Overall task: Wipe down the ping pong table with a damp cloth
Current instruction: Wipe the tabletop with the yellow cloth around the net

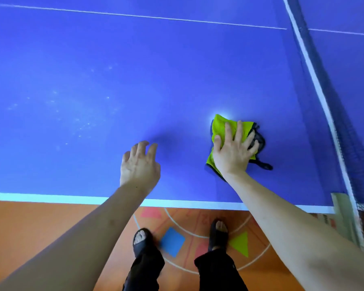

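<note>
Where net crosses, blue table [135, 59], orange floor [40, 223]

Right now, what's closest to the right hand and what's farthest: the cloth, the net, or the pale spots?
1. Green cloth: under the right hand, pressed flat.
2. Net: off to its right.
3. Pale spots: far left on the table, past the left hand.

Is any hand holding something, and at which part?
The right hand presses flat on the middle of the green cloth; the left hand holds nothing.

The cloth [221, 131] lies on the table [135, 70], apparently near the net [332, 106] to its right.
</note>
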A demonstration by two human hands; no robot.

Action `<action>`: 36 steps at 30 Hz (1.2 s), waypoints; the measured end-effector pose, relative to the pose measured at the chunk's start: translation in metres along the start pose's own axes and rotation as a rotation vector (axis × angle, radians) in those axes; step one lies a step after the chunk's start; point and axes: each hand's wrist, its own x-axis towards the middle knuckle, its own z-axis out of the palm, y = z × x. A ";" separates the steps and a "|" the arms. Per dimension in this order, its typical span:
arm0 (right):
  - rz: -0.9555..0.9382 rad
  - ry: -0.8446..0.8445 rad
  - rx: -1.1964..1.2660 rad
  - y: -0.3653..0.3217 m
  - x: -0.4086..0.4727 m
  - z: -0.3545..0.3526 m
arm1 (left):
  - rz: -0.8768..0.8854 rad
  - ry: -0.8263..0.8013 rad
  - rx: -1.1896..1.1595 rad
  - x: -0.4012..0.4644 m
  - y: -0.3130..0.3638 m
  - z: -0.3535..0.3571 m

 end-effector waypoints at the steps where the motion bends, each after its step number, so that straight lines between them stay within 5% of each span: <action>1: -0.025 0.000 0.009 -0.028 -0.003 0.004 | -0.021 0.004 -0.002 -0.006 -0.024 0.000; 9: -0.386 -0.033 0.081 -0.250 -0.052 0.030 | -0.220 0.038 -0.043 -0.057 -0.175 -0.004; 14: -0.791 -0.065 0.051 -0.277 -0.091 0.036 | -0.301 0.020 -0.011 -0.086 -0.203 -0.008; 23: -0.995 -0.059 0.061 -0.109 -0.058 0.006 | -0.215 0.037 -0.006 -0.068 -0.085 -0.009; 36: -0.369 0.042 0.063 0.241 0.020 -0.038 | 0.202 -0.015 -0.016 -0.024 0.241 0.028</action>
